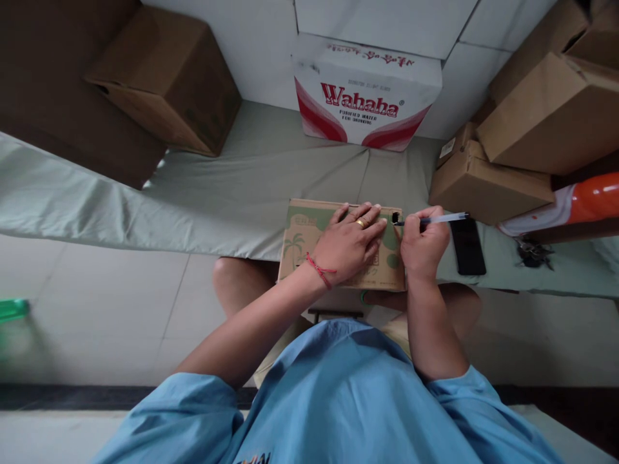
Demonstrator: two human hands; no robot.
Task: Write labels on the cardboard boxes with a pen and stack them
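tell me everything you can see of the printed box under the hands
The box looks like brown cardboard, printed with green patches, a palm tree on the left and some lettering, mostly covered. Its printed face is turned up, with a dark hole near the far right corner. It sits at the near edge of the green cloth. The left hand lies spread across it; the right hand holds a pen, tip beside the hole.

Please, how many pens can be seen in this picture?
1. The pen is in the right hand, its tip near the upper-right corner of the printed cardboard box under the left hand. Others could be hidden.
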